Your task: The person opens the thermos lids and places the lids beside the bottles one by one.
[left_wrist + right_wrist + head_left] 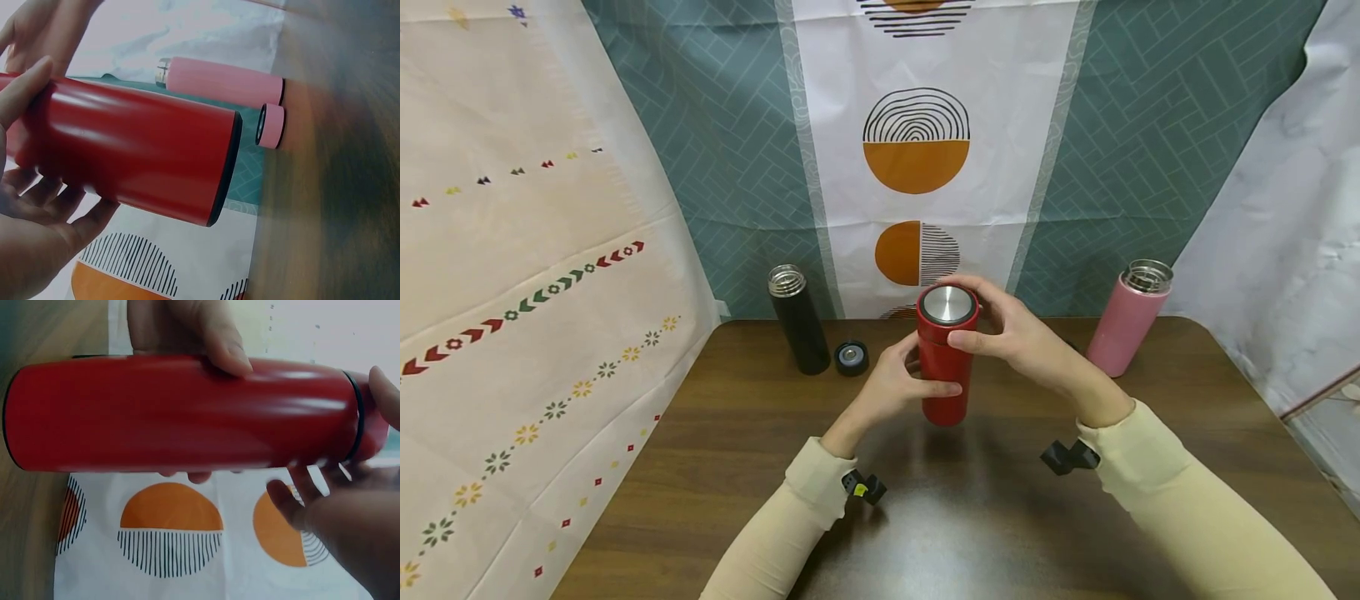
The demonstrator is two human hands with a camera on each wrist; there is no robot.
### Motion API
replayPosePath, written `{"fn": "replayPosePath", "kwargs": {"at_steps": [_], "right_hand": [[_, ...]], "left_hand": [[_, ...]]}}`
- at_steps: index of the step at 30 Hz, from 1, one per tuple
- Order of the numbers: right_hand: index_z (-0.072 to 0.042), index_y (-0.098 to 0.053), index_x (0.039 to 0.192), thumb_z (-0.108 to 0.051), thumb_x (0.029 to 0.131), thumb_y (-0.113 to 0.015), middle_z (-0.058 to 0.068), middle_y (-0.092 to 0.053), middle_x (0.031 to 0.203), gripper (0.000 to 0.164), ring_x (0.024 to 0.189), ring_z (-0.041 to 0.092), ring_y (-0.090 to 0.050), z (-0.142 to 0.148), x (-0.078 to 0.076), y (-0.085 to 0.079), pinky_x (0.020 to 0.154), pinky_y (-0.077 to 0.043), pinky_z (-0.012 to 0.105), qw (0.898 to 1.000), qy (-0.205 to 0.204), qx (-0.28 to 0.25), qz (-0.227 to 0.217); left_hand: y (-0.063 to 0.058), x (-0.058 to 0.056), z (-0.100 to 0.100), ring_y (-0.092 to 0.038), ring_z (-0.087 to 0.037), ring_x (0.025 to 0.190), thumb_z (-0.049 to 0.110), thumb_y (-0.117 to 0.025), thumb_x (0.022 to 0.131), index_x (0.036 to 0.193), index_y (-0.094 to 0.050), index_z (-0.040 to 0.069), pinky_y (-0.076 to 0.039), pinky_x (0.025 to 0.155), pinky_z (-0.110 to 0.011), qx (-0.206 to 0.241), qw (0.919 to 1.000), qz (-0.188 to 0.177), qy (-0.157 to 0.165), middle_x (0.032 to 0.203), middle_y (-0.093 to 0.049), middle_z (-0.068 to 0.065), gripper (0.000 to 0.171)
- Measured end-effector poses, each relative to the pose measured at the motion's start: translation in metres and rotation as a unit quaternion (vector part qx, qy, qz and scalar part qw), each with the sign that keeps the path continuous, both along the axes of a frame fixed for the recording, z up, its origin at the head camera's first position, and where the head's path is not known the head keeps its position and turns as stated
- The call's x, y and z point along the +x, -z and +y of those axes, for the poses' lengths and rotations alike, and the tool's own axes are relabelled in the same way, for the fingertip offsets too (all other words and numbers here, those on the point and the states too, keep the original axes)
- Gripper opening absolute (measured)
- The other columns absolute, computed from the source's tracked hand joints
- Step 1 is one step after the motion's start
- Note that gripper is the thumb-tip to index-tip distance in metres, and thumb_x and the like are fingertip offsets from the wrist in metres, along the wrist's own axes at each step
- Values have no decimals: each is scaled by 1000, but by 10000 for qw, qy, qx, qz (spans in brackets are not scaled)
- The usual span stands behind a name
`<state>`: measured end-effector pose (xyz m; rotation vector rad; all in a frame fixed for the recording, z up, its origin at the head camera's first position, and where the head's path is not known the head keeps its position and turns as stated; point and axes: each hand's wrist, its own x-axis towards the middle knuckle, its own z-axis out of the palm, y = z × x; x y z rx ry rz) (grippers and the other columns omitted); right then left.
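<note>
A red thermos bottle [945, 364] is held nearly upright above the table, its base off the wood in the left wrist view. Its red lid [949, 307], with a silver disc on top, sits on the bottle's mouth. My left hand [891, 379] grips the middle of the body, thumb across the near side and fingers behind. Up at the lid, my right hand [1022, 333] holds it between thumb and fingers. The right wrist view shows the left thumb [228, 353] on the body and a dark seam below the lid.
A black flask [803, 329] stands uncapped at back left, a black lid [852, 358] beside it. At back right stands an uncapped pink flask [1127, 325], its pink lid [272, 126] next to it. Patterned cloth [745, 167] hangs behind the wooden table [700, 483].
</note>
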<state>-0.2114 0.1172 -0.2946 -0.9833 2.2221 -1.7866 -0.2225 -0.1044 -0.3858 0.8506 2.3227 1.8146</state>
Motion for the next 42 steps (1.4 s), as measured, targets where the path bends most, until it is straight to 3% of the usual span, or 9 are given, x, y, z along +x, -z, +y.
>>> {"fn": "replayPosePath", "kwargs": {"at_steps": [4, 11, 16, 23, 27, 30, 35, 42], "right_hand": [[-20, -38, 159, -15, 98, -69, 6, -50, 150, 68, 138, 27, -48, 4, -1, -1, 112, -43, 46, 9992, -300, 21, -267], [-15, -38, 154, -20, 91, -79, 3, -47, 148, 75, 132, 28, -49, -2, -1, 5, 106, -46, 52, 9983, 514, 164, 205], [-14, -44, 145, -18, 91, -80, 4, -52, 140, 65, 128, 28, -53, -5, 0, 5, 100, -52, 47, 9974, 656, 30, 297], [-14, -44, 149, -13, 95, -74, 9, -56, 140, 61, 130, 28, -52, 1, 1, -1, 105, -48, 40, 9998, 112, -68, -128], [-15, -40, 155, -12, 97, -71, 9, -53, 145, 66, 135, 28, -48, 4, 0, -3, 109, -45, 42, 9995, -143, -32, -290], [-17, -38, 157, -18, 96, -74, 5, -49, 149, 71, 136, 26, -47, 3, 1, 0, 110, -44, 47, 9998, 80, 79, -172], [-15, -38, 151, -19, 91, -79, 4, -49, 145, 73, 129, 27, -50, -4, 0, 6, 102, -51, 47, 9982, 585, 81, 92], [-15, -44, 146, -20, 93, -78, 5, -53, 140, 64, 127, 27, -53, -4, 1, 5, 102, -51, 44, 9981, 599, 44, 162]], "left_hand": [[0, 0, 0, -63, -21, 119, 26, -83, 86, 143, -57, 22, -54, 100, -45, 7, 10000, -15, 15, 132, -67, 2, 63], [0, 0, 0, -64, -21, 119, 27, -84, 87, 144, -57, 22, -54, 101, -45, -21, 10000, -58, -53, 131, -68, 2, 63], [1, 0, 0, -64, -21, 119, 27, -83, 87, 144, -56, 23, -54, 101, -44, -37, 10000, -60, -47, 131, -67, 3, 64], [2, -1, 0, -63, -21, 119, 25, -83, 87, 143, -56, 22, -54, 101, -45, 11, 10000, -1, 46, 132, -67, 2, 62], [1, -1, 0, -63, -21, 119, 26, -83, 87, 142, -56, 21, -54, 101, -45, 5, 10000, 10, 50, 131, -67, 2, 61], [1, -1, 0, -64, -21, 118, 26, -83, 86, 142, -57, 21, -54, 100, -44, -14, 10000, 19, 11, 131, -67, 2, 62], [0, 0, 0, -65, -21, 118, 26, -83, 87, 143, -57, 21, -54, 101, -44, -22, 10000, -25, -42, 130, -68, 1, 63], [0, -1, 0, -64, -21, 118, 26, -83, 87, 143, -57, 21, -54, 101, -44, -14, 10000, -34, -37, 130, -68, 1, 63]]}}
